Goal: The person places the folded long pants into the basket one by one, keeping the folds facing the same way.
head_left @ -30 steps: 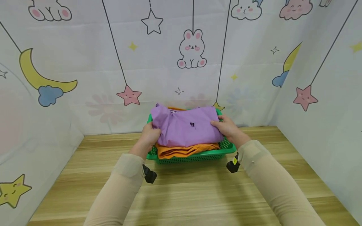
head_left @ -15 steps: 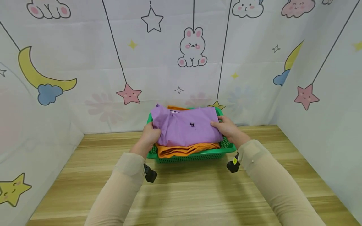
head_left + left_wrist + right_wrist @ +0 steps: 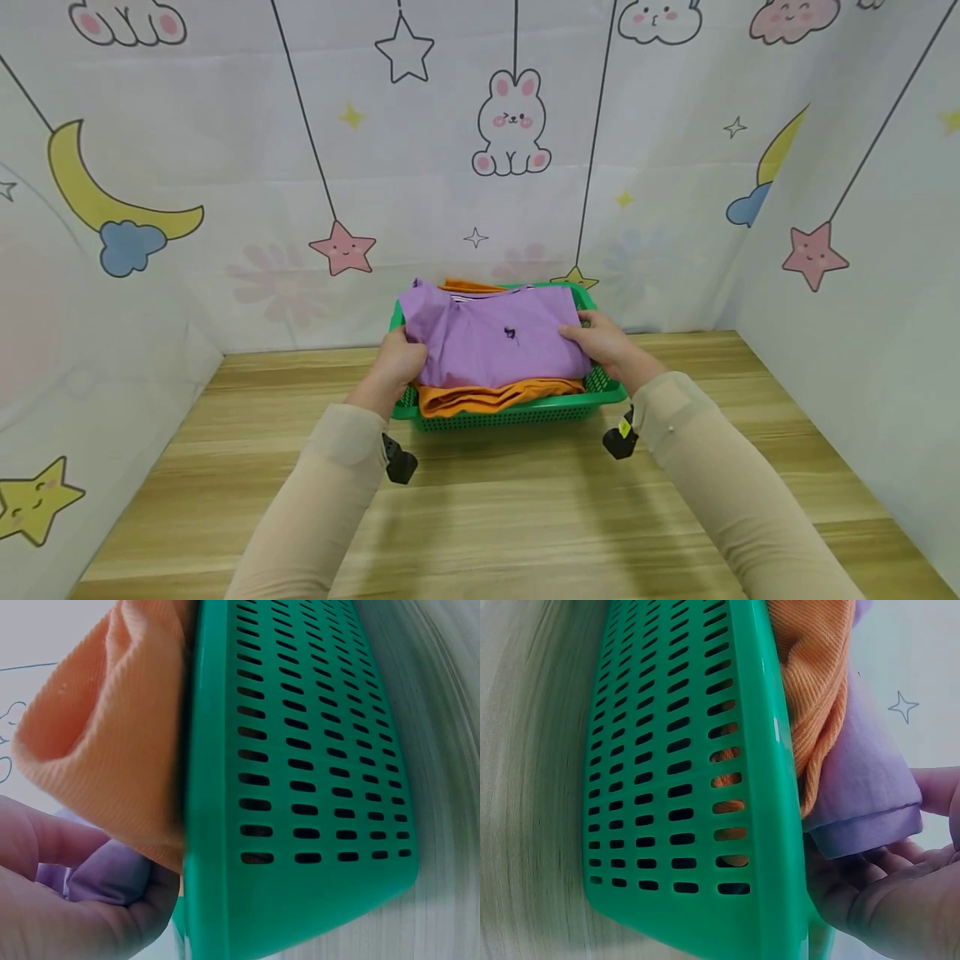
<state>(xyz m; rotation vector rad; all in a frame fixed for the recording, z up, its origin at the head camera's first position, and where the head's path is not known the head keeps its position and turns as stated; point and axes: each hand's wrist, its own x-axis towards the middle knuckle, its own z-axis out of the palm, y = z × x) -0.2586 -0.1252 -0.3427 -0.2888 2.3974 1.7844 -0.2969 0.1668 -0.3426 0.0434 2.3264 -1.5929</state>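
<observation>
A folded purple garment [image 3: 487, 342] with a small dark mark lies on top of an orange ribbed garment [image 3: 495, 397] in a green perforated basket [image 3: 510, 419]. At the purple garment's left edge, my left hand [image 3: 398, 362] pinches the cloth between thumb and fingers. My right hand [image 3: 604, 342] grips its right edge, thumb on top and fingers beneath. In the left wrist view, purple cloth [image 3: 111, 874] is bunched in the left hand beside the basket rim. The right wrist view has the folded purple edge [image 3: 870, 825] between thumb and fingers.
The basket stands on a wood-grain table [image 3: 510, 517], near a white patterned backdrop [image 3: 420, 183]. A side panel [image 3: 870, 350] rises at the right and another panel [image 3: 97, 358] at the left. Striped cloth [image 3: 471, 297] shows behind the purple garment.
The purple garment's back edge sits slightly lower, with a bit more of the striped and orange cloth showing behind it. Both hands keep their hold. The view has tilted slightly.
</observation>
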